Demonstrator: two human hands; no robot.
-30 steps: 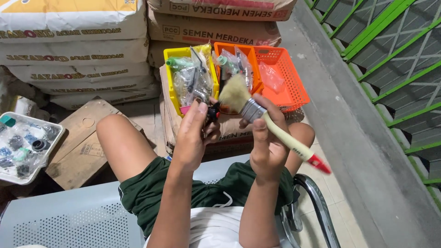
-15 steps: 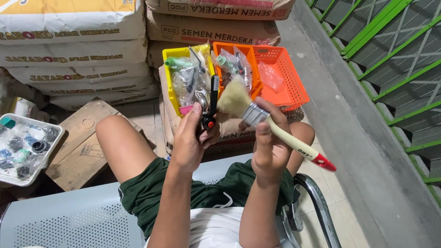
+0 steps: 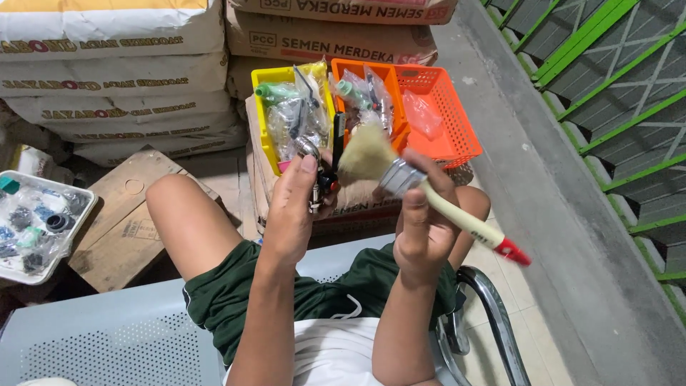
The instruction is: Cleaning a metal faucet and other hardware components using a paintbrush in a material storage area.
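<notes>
The left hand (image 3: 293, 207) gripped a small metal fitting (image 3: 325, 179) upright so the right hand's (image 3: 421, 229) clasped paintbrush (image 3: 400, 175) could reach it.

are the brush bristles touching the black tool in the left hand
Cannot tell. In the head view the brush bristles overlap the black tool held by the left hand, with no gap visible, but one angle cannot prove contact.

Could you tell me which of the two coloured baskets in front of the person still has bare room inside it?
The orange basket: its right half holds only one clear bag, whereas the yellow basket beside it is crammed full.
</notes>
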